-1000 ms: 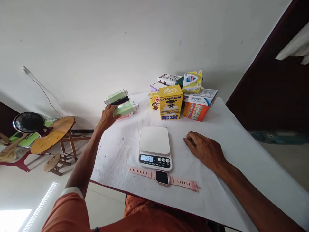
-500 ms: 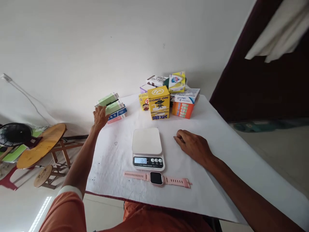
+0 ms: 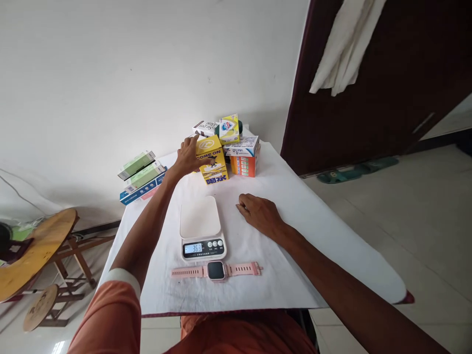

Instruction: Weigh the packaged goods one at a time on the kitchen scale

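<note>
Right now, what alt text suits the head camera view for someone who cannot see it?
A person's left hand grasps a yellow box among cartons at the far edge of the white table. The right hand rests beside a kitchen scale, a pink watch lying nearer.

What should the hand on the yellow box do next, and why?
Probably close the left hand round the yellow box and lift it over to the scale: that hand touches the box's top and front, the scale's platform is bare, and the right hand rests on the table.
</note>
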### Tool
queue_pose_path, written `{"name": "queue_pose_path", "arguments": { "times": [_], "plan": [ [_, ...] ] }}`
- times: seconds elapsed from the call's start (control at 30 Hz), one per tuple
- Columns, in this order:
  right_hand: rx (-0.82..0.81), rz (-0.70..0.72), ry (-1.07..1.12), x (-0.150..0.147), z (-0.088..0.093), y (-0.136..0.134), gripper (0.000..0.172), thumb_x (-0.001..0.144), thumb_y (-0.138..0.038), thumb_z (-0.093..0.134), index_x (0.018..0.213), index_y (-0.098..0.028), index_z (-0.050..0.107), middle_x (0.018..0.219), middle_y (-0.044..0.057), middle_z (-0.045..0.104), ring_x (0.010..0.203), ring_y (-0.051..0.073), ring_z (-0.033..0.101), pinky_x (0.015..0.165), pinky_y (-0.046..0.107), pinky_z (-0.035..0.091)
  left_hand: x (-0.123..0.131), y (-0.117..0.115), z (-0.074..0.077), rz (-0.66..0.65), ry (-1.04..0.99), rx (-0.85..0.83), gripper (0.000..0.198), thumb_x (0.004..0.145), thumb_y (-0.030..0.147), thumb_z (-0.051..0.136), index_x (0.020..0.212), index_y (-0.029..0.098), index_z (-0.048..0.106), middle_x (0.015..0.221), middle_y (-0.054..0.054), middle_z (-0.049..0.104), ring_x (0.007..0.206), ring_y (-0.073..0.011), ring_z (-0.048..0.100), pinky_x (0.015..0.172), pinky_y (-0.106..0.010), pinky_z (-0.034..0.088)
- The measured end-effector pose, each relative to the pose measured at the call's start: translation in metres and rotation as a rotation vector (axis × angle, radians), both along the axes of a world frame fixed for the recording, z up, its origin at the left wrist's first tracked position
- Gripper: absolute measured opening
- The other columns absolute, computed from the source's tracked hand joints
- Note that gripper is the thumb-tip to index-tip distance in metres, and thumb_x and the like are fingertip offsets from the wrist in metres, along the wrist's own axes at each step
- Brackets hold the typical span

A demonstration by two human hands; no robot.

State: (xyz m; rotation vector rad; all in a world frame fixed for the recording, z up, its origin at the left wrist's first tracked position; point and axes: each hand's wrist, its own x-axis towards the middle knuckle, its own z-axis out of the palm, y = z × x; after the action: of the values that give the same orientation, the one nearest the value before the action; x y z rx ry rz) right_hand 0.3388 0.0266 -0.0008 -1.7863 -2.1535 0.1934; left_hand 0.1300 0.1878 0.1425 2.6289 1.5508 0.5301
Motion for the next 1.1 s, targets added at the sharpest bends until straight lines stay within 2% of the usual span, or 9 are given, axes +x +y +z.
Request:
{"name": "queue_pose_path", "arguments": {
  "times": [0.13, 0.33, 0.5, 0.6, 0.67, 0.8, 0.93, 1.0, 1.1],
  "plan": [
    [-0.035, 0.014, -0.005, 0.001, 0.003, 0.0, 0.018, 0.106, -0.025, 0.05, 0.107, -0.018, 0.067, 0.103, 0.008, 0.076, 0.086, 0.02, 0.07, 0.063, 0.031, 0.029, 0.012, 0.015, 0.009, 0.042, 0.016, -0.081, 0.108, 0.066, 0.067, 0.091, 0.152, 0.02, 0.047, 0.145, -0.018, 0.051, 0.14, -0.0405, 0.045, 0.114, -0.052, 0.04],
    [-0.055, 0.016, -0.022, 0.0, 0.005, 0.002, 0.023, 0.108, -0.028, 0.048, 0.112, -0.018, 0.067, 0.106, 0.009, 0.076, 0.089, 0.022, 0.07, 0.062, 0.031, 0.026, 0.013, 0.014, 0.017, 0.113, 0.126, -0.121, 0.103, 0.053, 0.058, 0.098, 0.139, 0.022, 0.054, 0.142, -0.014, 0.044, 0.138, -0.0416, 0.04, 0.115, -0.056, 0.039],
    [-0.042, 0.008, -0.018, 0.0, 0.004, 0.001, 0.021, 0.108, -0.027, 0.048, 0.11, -0.018, 0.068, 0.105, 0.009, 0.076, 0.087, 0.021, 0.07, 0.062, 0.031, 0.026, 0.013, 0.011, 0.011, 0.104, -0.02, -0.162, 0.094, 0.052, 0.044, 0.102, 0.127, 0.019, 0.052, 0.132, -0.012, 0.047, 0.125, -0.033, 0.051, 0.112, -0.049, 0.046],
    [-0.042, 0.012, -0.013, 0.001, 0.005, 0.001, 0.021, 0.108, -0.026, 0.048, 0.109, -0.018, 0.068, 0.102, 0.008, 0.076, 0.086, 0.02, 0.07, 0.063, 0.031, 0.027, 0.006, 0.006, 0.008, 0.114, -0.119, -0.102, 0.087, 0.052, 0.037, 0.102, 0.122, 0.019, 0.052, 0.123, -0.008, 0.052, 0.117, -0.0292, 0.056, 0.109, -0.048, 0.049],
    [-0.037, 0.012, -0.007, 0.001, 0.005, 0.001, 0.021, 0.107, -0.026, 0.048, 0.107, -0.018, 0.068, 0.101, 0.008, 0.076, 0.084, 0.02, 0.069, 0.063, 0.031, 0.027, -0.006, 0.0, 0.012, 0.11, -0.165, -0.032, 0.084, 0.052, 0.033, 0.102, 0.12, 0.02, 0.053, 0.12, -0.007, 0.053, 0.116, -0.0286, 0.057, 0.108, -0.049, 0.05],
    [-0.034, 0.006, 0.009, 0.001, 0.006, 0.001, 0.023, 0.108, -0.027, 0.046, 0.104, -0.019, 0.068, 0.1, 0.008, 0.076, 0.083, 0.02, 0.067, 0.063, 0.031, 0.026, -0.041, -0.027, 0.037, 0.044, -0.187, 0.066, 0.085, 0.052, 0.032, 0.102, 0.122, 0.022, 0.054, 0.12, -0.007, 0.055, 0.114, -0.0285, 0.058, 0.102, -0.048, 0.054],
    [-0.04, 0.007, 0.026, 0.001, 0.006, 0.001, 0.023, 0.107, -0.028, 0.046, 0.103, -0.02, 0.067, 0.102, 0.008, 0.076, 0.083, 0.02, 0.067, 0.063, 0.031, 0.025, -0.07, -0.076, 0.061, -0.032, -0.11, 0.075, 0.087, 0.053, 0.037, 0.101, 0.127, 0.023, 0.058, 0.121, -0.006, 0.057, 0.115, -0.0286, 0.059, 0.099, -0.047, 0.056],
    [-0.037, 0.007, 0.034, 0.002, 0.006, 0.001, 0.022, 0.106, -0.028, 0.047, 0.102, -0.02, 0.067, 0.102, 0.008, 0.076, 0.083, 0.021, 0.066, 0.064, 0.032, 0.026, -0.077, -0.103, 0.063, -0.07, -0.073, 0.059, 0.086, 0.056, 0.04, 0.1, 0.129, 0.024, 0.058, 0.122, -0.006, 0.058, 0.116, -0.0289, 0.06, 0.1, -0.048, 0.055],
    [-0.032, 0.005, 0.05, 0.001, 0.004, 0.001, 0.019, 0.105, -0.027, 0.049, 0.1, -0.019, 0.066, 0.102, 0.008, 0.076, 0.083, 0.021, 0.066, 0.064, 0.032, 0.026, -0.081, -0.135, 0.054, -0.101, -0.054, 0.014, 0.089, 0.057, 0.044, 0.099, 0.133, 0.024, 0.057, 0.124, -0.007, 0.059, 0.117, -0.0301, 0.061, 0.103, -0.051, 0.055]
  ]
}}
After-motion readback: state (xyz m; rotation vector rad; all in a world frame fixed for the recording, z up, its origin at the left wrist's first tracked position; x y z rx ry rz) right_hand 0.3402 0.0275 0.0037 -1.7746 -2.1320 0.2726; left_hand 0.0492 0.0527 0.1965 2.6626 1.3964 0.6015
